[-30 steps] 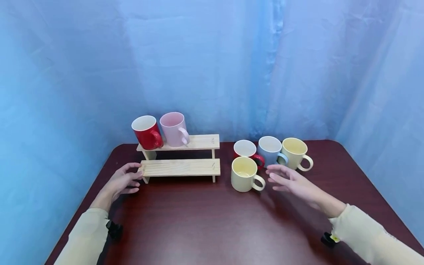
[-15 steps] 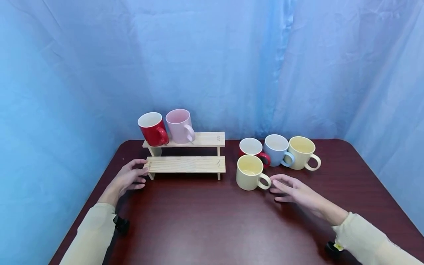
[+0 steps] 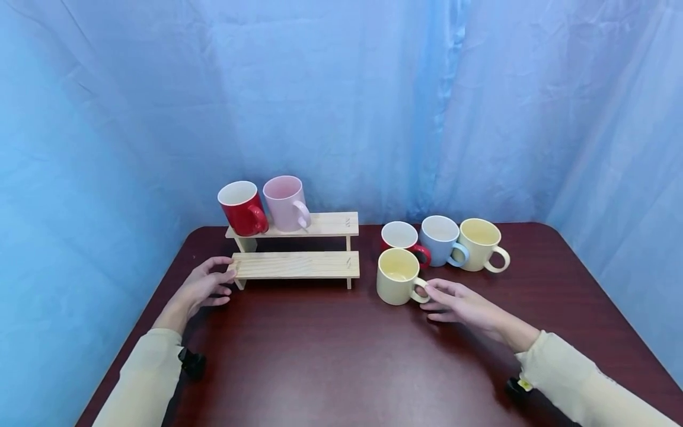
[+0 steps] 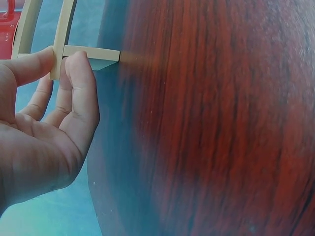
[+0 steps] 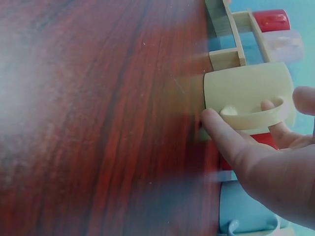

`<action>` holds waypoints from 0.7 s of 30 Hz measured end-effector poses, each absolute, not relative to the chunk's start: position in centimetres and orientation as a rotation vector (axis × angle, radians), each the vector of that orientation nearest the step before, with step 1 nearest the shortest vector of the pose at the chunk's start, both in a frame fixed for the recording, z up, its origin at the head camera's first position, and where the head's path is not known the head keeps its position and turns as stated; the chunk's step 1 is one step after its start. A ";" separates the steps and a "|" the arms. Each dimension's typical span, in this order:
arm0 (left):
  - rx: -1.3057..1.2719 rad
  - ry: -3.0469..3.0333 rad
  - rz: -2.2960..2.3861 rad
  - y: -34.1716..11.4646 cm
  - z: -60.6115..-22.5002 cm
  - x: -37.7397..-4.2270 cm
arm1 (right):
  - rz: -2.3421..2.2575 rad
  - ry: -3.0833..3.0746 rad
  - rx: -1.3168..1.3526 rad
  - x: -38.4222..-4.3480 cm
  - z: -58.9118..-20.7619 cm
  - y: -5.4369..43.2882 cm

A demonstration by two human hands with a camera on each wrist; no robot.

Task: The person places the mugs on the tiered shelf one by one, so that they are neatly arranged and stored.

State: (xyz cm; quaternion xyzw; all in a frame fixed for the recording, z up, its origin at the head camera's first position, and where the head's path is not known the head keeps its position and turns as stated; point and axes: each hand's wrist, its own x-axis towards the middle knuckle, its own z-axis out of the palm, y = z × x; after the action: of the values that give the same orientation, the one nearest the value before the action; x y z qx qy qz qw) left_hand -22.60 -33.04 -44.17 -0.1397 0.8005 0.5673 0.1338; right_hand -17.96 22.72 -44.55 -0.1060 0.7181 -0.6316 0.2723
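Observation:
In the head view, my left hand (image 3: 205, 287) is at the left end of a two-tier wooden rack (image 3: 296, 265). It pinches the lower board, thumb above and fingers below, as the left wrist view shows. My right hand (image 3: 461, 305) is at the handle of a pale yellow mug (image 3: 396, 284) standing upright on the table. In the right wrist view, one fingertip reaches through the handle (image 5: 253, 119). Another fingertip lies by the mug's base, and the thumb (image 5: 304, 100) is apart from the handle. A red mug (image 3: 242, 213) and a pink mug (image 3: 285, 207) stand on the upper tier.
Behind the yellow mug stand another red mug (image 3: 399, 236), partly hidden, a light blue mug (image 3: 437, 243) and a second yellow mug (image 3: 477, 246). All rest on the dark reddish table (image 3: 320, 362). Blue curtains (image 3: 331, 107) hang behind and at the sides.
My right hand has moved down and left, reaching the yellow mug's handle. My left hand has closed in on the lower board's end. The head view has shifted slightly; the mugs stay put.

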 end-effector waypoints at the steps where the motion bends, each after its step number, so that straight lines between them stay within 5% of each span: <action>1: -0.402 2.316 1.646 -33.0 -44.2 -22.6 | -1.695 1.933 -0.280 -18.0 -44.5 22.7; 21: -0.375 2.330 1.642 -33.3 -44.5 -22.5 | -1.747 1.875 -0.301 -18.9 -45.6 22.2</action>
State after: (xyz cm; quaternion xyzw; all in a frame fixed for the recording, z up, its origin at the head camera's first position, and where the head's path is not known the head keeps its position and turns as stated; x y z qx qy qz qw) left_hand -22.46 -33.31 -44.51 -0.1294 0.8032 0.5661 0.1329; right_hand -18.89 22.20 -45.63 -0.1120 0.6982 -0.6505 0.2770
